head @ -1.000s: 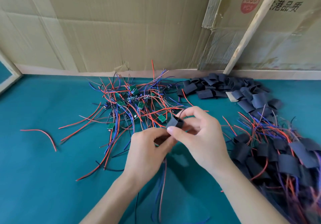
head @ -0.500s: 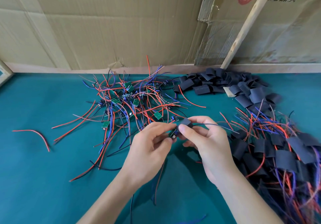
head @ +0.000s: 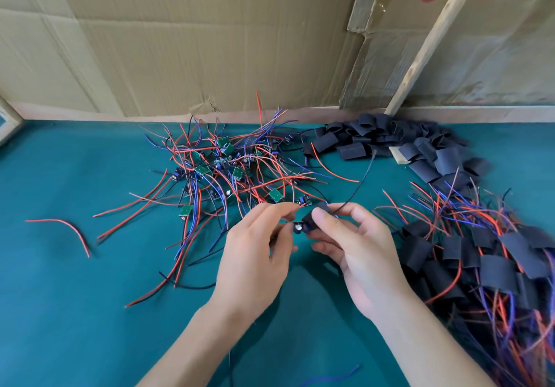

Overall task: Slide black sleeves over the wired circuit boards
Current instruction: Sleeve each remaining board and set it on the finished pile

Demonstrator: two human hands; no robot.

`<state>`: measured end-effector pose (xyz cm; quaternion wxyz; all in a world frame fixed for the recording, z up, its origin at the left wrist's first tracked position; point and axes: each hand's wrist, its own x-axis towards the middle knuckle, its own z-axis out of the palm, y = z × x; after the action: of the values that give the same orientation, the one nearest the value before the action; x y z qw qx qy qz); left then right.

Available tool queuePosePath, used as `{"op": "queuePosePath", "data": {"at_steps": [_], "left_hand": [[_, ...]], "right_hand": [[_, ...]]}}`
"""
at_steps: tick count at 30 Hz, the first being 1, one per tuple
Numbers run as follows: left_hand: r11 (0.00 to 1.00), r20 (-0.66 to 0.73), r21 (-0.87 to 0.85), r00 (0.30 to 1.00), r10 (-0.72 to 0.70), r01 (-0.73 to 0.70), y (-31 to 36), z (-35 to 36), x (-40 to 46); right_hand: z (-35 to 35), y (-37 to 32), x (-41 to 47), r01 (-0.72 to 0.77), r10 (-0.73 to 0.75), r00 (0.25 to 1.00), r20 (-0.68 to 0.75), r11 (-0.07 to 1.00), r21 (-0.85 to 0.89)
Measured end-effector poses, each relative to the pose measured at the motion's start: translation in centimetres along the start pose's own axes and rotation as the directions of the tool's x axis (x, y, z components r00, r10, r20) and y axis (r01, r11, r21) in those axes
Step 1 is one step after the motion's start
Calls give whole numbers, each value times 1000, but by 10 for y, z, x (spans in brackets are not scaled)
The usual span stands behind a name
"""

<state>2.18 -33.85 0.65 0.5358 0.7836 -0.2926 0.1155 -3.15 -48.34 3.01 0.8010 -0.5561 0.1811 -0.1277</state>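
Observation:
My right hand (head: 354, 248) pinches a black sleeve (head: 315, 217) between thumb and fingers above the teal table. A small wired circuit board (head: 299, 227) pokes out of the sleeve's left end, its round capacitor showing. My left hand (head: 255, 254) pinches that board's end and its wires. A black wire (head: 359, 182) runs out of the sleeve's far end, up and to the right. Behind the hands lies a tangle of bare green boards with red, blue and black wires (head: 228, 170).
A heap of empty black sleeves (head: 399, 146) lies at the back right. Sleeved boards with wires (head: 480, 260) pile up along the right edge. One loose red wire (head: 64, 230) lies at the left. Cardboard walls (head: 210, 41) and a wooden slat (head: 432, 41) close off the back.
Both hands have come lower and nearer together. The sleeve has slid over the board's wires, and the black wire now sticks out of its far end.

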Motion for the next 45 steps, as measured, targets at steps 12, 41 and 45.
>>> {"op": "queuePosePath", "data": {"at_steps": [12, 41, 45], "left_hand": [[958, -136, 250, 975, 176, -138, 6, -2, -1], [888, 275, -359, 942, -193, 287, 15, -3, 1], [951, 257, -162, 942, -217, 264, 9, -1, 1]], "right_hand": [[9, 2, -5, -92, 100, 993, -62, 987, 129], [5, -28, -13, 35, -37, 999, -29, 997, -76], [-45, -94, -20, 12, -43, 998, -44, 841, -541]]}}
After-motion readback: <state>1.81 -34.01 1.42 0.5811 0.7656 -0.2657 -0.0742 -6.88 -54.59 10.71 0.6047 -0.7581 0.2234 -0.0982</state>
